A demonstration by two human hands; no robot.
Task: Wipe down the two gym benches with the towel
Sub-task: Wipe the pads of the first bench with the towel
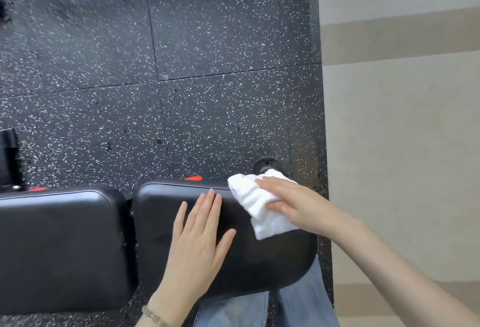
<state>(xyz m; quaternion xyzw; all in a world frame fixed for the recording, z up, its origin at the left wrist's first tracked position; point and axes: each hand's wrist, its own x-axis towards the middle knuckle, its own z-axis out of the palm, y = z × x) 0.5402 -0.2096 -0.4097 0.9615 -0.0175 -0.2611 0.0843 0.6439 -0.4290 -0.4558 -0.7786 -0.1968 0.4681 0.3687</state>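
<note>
Two black padded bench cushions lie side by side below me. On the right pad (166, 223) my left hand (200, 238) rests flat with straight fingers. A folded white towel (257, 210) lies over that pad's far right corner. My right hand (291, 202) presses on the towel with fingers stretched out, the thumb along its near side. The left pad (59, 243) has nothing on it and no hand near it.
Black speckled rubber floor tiles (181, 67) stretch ahead. A beige wall (402, 145) runs along the right. A black round bench foot (267, 164) shows behind the towel, red frame parts (193, 178) peek past the pads, and a dark object (9, 158) stands at far left.
</note>
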